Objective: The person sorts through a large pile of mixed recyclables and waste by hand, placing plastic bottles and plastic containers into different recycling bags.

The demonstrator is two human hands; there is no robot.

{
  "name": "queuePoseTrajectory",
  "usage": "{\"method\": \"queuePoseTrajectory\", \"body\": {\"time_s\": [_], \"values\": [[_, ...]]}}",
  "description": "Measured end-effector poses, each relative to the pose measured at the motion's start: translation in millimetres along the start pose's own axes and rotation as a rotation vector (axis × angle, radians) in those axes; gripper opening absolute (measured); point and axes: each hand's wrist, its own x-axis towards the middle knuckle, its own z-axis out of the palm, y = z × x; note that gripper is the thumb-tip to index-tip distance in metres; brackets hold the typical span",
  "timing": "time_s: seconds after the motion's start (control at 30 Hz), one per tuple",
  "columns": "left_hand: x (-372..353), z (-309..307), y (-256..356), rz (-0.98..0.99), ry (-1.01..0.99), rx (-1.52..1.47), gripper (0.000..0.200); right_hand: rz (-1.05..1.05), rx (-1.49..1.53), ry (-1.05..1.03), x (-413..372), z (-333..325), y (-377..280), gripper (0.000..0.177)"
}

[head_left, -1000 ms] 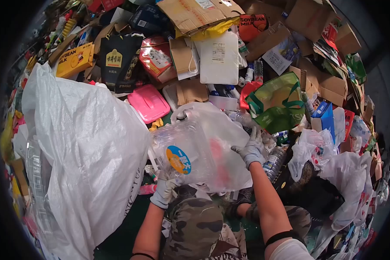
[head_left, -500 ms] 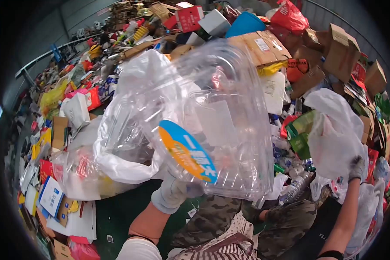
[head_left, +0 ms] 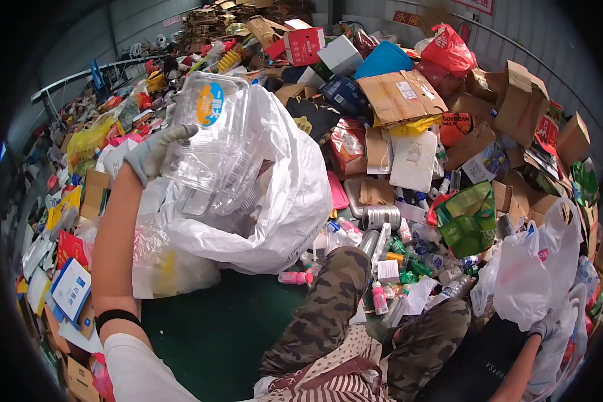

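My left hand (head_left: 155, 154), in a pale grey glove, grips the side of a clear plastic food container (head_left: 204, 171) with a blue and orange label. The container is tilted over the mouth of a big white woven sack (head_left: 295, 201), and more clear plastic shows below it. Over at the right, my gloved right hand (head_left: 546, 326) is closed on the lower part of a white plastic carrier bag (head_left: 526, 275). The bag stands up above the hand; its handles are at the top.
Mixed waste is heaped all around. A flattened cardboard box (head_left: 402, 97), a green bag (head_left: 469, 218) and small bottles (head_left: 380, 298) lie ahead. A cloudy plastic bag (head_left: 171, 261) sits left of my knees, above dark green flooring (head_left: 214, 335).
My left hand has carried the clear container from close in front of me left and away, to the white sack. My right hand and the carrier bag have moved lower.
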Motion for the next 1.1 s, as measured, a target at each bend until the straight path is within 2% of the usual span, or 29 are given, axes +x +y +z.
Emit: {"method": "queuePoseTrajectory", "body": {"time_s": [0.03,0.07,0.1,0.13,0.17,0.23,0.3,0.33,0.4,0.43,0.47,0.5,0.57,0.6,0.63,0.67,0.7,0.73,0.77,0.83,0.9,0.93,0.97,1.03,1.1], "values": [[21.7,5.4,-9.4,-0.086,0.020,0.012,0.053,-0.222,-0.130,0.037,-1.1,14.6,-7.3,0.059],[32.4,17.5,-11.9,-0.088,0.034,0.169,0.069,-0.445,-0.263,0.077,-1.1,28.7,-12.3,0.061],[49.8,24.4,-20.9,-0.201,0.044,0.141,0.082,-0.378,-0.095,-0.089,-20.0,56.6,-29.2,0.055],[73.0,28.9,-33.7,-0.313,0.052,0.115,0.095,-0.307,0.074,-0.251,-76.1,90.0,-81.0,0.050],[100.6,27.8,-50.2,-0.389,-0.033,0.001,0.094,-0.071,0.112,-0.522,-172.8,95.8,-176.6,0.042],[98.4,56.4,-42.0,-0.331,0.028,0.106,0.096,0.023,0.255,-0.906,-280.0,130.4,-256.9,0.037],[111.8,54.5,-47.4,-0.285,-0.147,-0.006,0.099,0.146,0.321,-1.229,-382.4,146.8,-329.7,0.038],[119.2,49.3,-47.2,-0.267,-0.180,-0.032,0.093,0.315,0.380,-1.337,-420.3,168.4,-340.6,0.040],[124.6,42.3,-51.9,-0.245,-0.184,-0.026,0.082,0.301,0.332,-1.567,-491.6,204.8,-362.7,0.063],[126.0,38.0,-53.2,-0.236,-0.177,-0.013,0.077,0.270,0.191,-1.649,-522.3,224.9,-377.1,0.077],[126.3,34.1,-54.0,-0.224,-0.168,0.000,0.072,0.198,0.150,-1.665,-554.8,256.7,-376.6,0.086],[125.6,30.4,-54.6,-0.213,-0.164,0.011,0.067,0.274,0.102,-1.698,-582.2,268.5,-390.1,0.094],[116.4,29.7,-52.4,-0.204,-0.143,0.024,0.057,0.400,0.081,-1.769,-629.2,273.7,-410.1,0.078],[94.5,41.2,-42.6,-0.226,-0.078,-0.001,0.040,0.324,0.139,-1.807,-646.5,282.3,-412.0,0.063],[91.9,44.8,-36.7,-0.216,-0.078,0.034,0.042,0.246,0.194,-1.842,-660.0,293.6,-414.0,0.048],[90.7,44.7,-33.7,-0.208,-0.077,0.061,0.044,0.145,0.305,-1.618,-660.9,293.4,-435.9,0.025],[90.0,42.7,-34.4,-0.205,-0.075,0.083,0.045,0.047,0.420,-1.565,-646.9,290.8,-466.3,0.021],[90.8,40.2,-36.9,-0.207,-0.074,0.104,0.047,-0.107,0.546,-1.449,-645.9,322.2,-476.1,0.018],[92.6,37.7,-40.2,-0.210,-0.076,0.124,0.049,-0.121,0.621,-1.429,-635.1,322.4,-503.9,0.021],[102.4,39.9,-45.7,-0.205,-0.081,0.158,0.053,-0.359,0.834,-1.433,-633.3,305.7,-547.2,0.019],[132.2,62.9,-53.3,-0.053,0.020,0.635,0.058,-0.884,0.937,-1.319,-660.9,289.4,-569.0,0.018],[139.8,74.2,-55.6,-0.016,0.032,0.734,0.059,-1.117,0.904,-1.242,-674.2,278.3,-576.0,0.019],[144.5,79.8,-55.0,-0.003,0.032,0.768,0.060,-1.138,0.919,-1.250,-682.9,271.6,-581.7,0.018],[144.9,80.6,-50.7,0.013,0.016,0.750,0.062,-0.842,0.833,-1.434,-685.6,285.8,-584.8,0.018],[148.8,70.7,-56.5,0.065,0.020,0.643,0.064,-0.859,0.795,-1.393,-662.5,303.7,-577.6,0.025]]}}
